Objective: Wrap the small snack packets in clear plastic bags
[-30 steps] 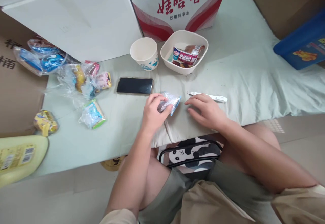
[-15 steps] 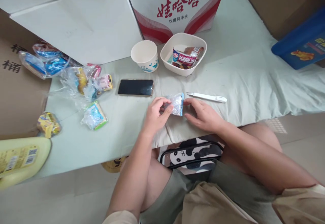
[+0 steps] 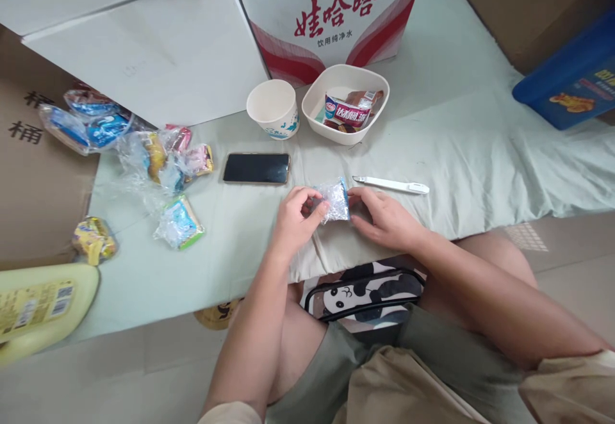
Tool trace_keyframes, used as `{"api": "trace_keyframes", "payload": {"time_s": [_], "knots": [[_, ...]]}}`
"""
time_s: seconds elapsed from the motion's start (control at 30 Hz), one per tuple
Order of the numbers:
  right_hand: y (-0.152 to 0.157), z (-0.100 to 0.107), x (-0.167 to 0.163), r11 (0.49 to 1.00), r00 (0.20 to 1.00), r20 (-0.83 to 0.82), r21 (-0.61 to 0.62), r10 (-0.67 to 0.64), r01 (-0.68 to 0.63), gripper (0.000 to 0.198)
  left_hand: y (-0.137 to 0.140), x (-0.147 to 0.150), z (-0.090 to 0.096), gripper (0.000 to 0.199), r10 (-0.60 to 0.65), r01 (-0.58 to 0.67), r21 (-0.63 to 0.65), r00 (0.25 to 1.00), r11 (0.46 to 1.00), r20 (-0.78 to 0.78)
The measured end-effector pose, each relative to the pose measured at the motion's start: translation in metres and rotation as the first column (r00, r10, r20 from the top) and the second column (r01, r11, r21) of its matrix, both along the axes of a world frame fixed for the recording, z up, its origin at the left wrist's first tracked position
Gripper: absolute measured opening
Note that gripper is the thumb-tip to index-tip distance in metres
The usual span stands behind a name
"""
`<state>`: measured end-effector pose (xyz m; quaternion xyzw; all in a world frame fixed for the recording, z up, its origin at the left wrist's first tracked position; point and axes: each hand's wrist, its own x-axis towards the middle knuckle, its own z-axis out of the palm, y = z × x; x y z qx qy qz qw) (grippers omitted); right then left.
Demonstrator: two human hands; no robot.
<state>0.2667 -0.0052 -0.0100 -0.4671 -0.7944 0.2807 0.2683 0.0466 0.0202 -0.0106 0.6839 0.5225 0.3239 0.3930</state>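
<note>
A small clear plastic snack packet [image 3: 335,201] with a blue edge lies at the front of the cloth-covered table. My left hand [image 3: 298,216] grips its left side between thumb and fingers. At its right edge is my right hand [image 3: 382,216], thumb and index finger apart, the fingertips close to the blue edge; whether they touch it I cannot tell. Just beyond the right hand lies a white utility knife [image 3: 391,185], its blade end pointing left. A dark-screened phone [image 3: 257,168] rests beyond the left hand.
A paper cup [image 3: 273,107] and a white bowl [image 3: 314,126] holding wrapped snacks stand before a white and red carton [image 3: 336,17]. Wrapped snacks and crumpled clear plastic [image 3: 139,161] lie on the left. A yellow bottle [image 3: 48,302] and a blue container [image 3: 562,78] flank the table.
The packet has turned slightly, and its blue edge has shifted a little to the right, nearer the right fingertips. The left hand keeps its grip; both hands have barely moved.
</note>
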Motion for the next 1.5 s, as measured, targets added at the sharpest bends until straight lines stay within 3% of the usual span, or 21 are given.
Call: {"api": "trace_keyframes", "payload": {"time_s": [0.93, 1.1, 1.2, 1.3, 1.4, 1.5], "knots": [[-0.002, -0.013, 0.000, 0.998, 1.000, 0.027, 0.060, 0.011, -0.012, 0.033, -0.002, 0.004, 0.005, 0.010, -0.048, 0.052, 0.041, 0.995, 0.998, -0.092], [-0.003, -0.017, 0.000, 0.992, 0.999, -0.042, 0.124, -0.032, 0.037, 0.056, 0.000, 0.001, 0.003, 0.015, -0.041, 0.049, 0.127, 0.997, 0.991, -0.068], [-0.004, -0.015, 0.000, 0.988, 0.997, -0.073, 0.157, 0.007, 0.005, 0.068, 0.001, 0.001, 0.002, 0.017, -0.016, 0.017, 0.134, 1.000, 0.991, -0.011], [-0.004, -0.014, 0.000, 0.988, 0.994, -0.075, 0.137, 0.080, -0.069, 0.060, 0.000, 0.001, 0.001, 0.015, -0.039, 0.035, 0.091, 0.998, 0.995, 0.041], [-0.002, -0.014, -0.002, 0.989, 0.996, -0.068, 0.137, 0.061, -0.051, 0.052, -0.001, 0.003, 0.001, 0.023, -0.095, 0.096, 0.108, 0.995, 0.989, -0.012], [-0.001, -0.015, -0.004, 0.991, 0.997, -0.070, 0.135, 0.025, -0.016, 0.051, 0.000, 0.003, 0.000, 0.005, -0.084, 0.086, 0.146, 0.996, 0.986, -0.021]]}}
